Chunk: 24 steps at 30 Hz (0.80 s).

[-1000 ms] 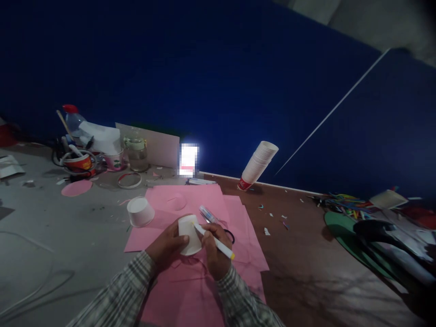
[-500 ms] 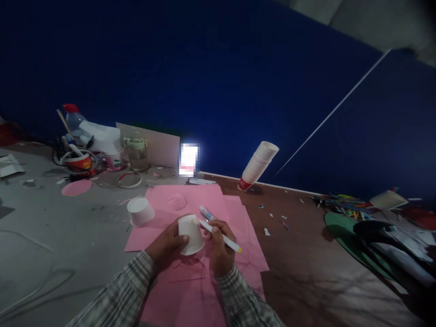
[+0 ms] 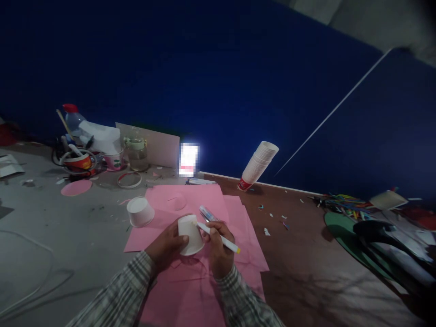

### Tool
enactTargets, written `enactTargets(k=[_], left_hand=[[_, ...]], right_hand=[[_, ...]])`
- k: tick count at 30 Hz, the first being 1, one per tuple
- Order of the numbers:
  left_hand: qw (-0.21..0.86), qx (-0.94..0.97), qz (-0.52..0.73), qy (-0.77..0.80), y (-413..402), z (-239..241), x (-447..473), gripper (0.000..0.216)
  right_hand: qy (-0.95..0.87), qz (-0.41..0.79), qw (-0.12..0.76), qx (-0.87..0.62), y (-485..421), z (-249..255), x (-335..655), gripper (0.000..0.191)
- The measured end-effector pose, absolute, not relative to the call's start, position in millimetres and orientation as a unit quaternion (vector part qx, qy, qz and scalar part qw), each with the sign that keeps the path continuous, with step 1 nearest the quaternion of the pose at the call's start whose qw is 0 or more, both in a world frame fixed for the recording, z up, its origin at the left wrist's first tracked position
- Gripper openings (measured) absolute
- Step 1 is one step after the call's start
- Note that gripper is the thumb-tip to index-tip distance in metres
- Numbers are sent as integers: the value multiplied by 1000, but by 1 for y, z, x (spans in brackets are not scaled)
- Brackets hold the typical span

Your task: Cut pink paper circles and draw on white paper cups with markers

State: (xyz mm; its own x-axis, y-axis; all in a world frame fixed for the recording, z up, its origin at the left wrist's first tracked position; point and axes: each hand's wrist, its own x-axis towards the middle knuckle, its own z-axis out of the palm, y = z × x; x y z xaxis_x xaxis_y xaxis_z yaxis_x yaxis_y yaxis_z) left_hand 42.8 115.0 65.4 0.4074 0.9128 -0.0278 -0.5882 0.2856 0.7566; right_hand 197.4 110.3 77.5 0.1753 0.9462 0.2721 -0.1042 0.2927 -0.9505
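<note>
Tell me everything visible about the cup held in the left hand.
The paper cup is plain white, tapered, unmarked as far as the dim light shows. The left hand grips its side, holding it tilted over the pink sheets. The white marker in the right hand has its tip at the cup's upper edge.

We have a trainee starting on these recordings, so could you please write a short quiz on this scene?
1. True or false: the left hand holds the white paper cup.
2. Fill in: the right hand grips a ____.
3. What colour are the paper sheets under both hands? A green, B pink, C yellow.
Key: 1 true; 2 marker; 3 B.
</note>
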Motion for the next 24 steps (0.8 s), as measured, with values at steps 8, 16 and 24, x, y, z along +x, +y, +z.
enactTargets(k=[8,16,24], left_hand=[[767,333,494,236,114,69,43,63],[769,322,500,235,114,65,44,63],[767,326,494,249,114,68,43,62]], right_hand=[[-497,410,642,-416,110,82,195,18],[-496,414,634,-426,111,79,196,19],[-463,445,643,-418,112,76,197,21]])
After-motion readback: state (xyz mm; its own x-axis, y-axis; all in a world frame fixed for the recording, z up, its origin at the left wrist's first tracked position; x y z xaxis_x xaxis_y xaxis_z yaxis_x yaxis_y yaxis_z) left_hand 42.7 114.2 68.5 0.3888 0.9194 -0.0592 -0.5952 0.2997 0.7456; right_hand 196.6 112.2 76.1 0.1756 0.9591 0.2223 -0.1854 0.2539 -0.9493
